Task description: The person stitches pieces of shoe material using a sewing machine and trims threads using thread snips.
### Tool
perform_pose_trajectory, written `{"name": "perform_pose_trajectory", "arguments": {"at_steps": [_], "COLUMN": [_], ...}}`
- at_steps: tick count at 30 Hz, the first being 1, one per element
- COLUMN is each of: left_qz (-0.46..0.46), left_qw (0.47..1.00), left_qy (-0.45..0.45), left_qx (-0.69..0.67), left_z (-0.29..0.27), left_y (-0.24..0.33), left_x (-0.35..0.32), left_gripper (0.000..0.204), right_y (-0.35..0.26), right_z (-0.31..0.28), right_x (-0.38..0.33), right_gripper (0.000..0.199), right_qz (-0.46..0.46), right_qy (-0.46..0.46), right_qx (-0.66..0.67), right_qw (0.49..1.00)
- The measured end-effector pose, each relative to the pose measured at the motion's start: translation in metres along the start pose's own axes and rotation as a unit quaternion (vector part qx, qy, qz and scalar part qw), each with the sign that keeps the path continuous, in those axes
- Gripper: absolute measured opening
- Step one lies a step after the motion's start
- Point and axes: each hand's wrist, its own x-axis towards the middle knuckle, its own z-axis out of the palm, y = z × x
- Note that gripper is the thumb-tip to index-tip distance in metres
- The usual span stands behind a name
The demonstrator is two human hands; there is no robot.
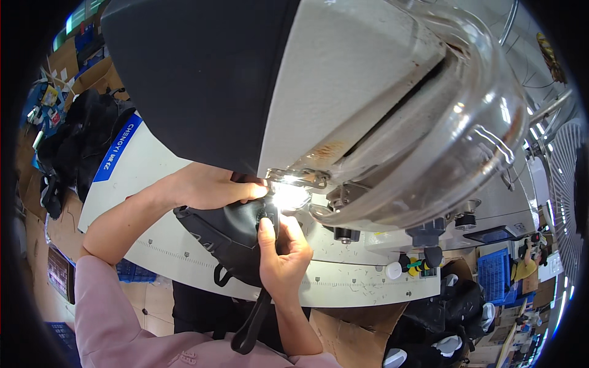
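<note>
A black bag point(230, 239) with a smooth panel and small loops lies on the white worktable, under the lit needle area of a sewing machine point(362, 116). A black strap point(253, 325) hangs from it over the table's front edge. My left hand point(211, 187) is closed on the bag's far edge, thumb stretched toward the bright lamp; its fingertips are partly hidden. Nearer to me, my right hand point(285, 260) pinches the bag's edge between thumb and fingers, just below the needle area. Glare hides the needle and the exact stitching spot.
The pale worktable point(343, 288) has a curved front edge with ruler marks and thread scraps. Small bobbins or spools point(414, 267) stand at its right. A pile of black bags point(83, 141) lies far left. Below right, more black goods point(442, 313) sit beside a cardboard box point(353, 334).
</note>
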Motion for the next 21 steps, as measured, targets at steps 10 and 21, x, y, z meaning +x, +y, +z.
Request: {"name": "perform_pose_trajectory", "arguments": {"at_steps": [10,21], "left_qz": [-0.003,0.071], "left_qw": [0.999,0.99], "left_qy": [-0.022,0.109], "left_qx": [-0.037,-0.058], "left_z": [-0.008,-0.025], "left_y": [-0.022,-0.023], "left_x": [0.019,0.008], "left_gripper": [0.013,0.011], "right_y": [-0.007,-0.015], "right_z": [0.009,-0.019], "right_x": [0.008,-0.008], "right_gripper": [0.01,0.019], "right_qz": [0.006,-0.008], "right_qy": [0.049,0.0], "right_qx": [-0.044,-0.13], "right_qw": [0.998,0.992]}}
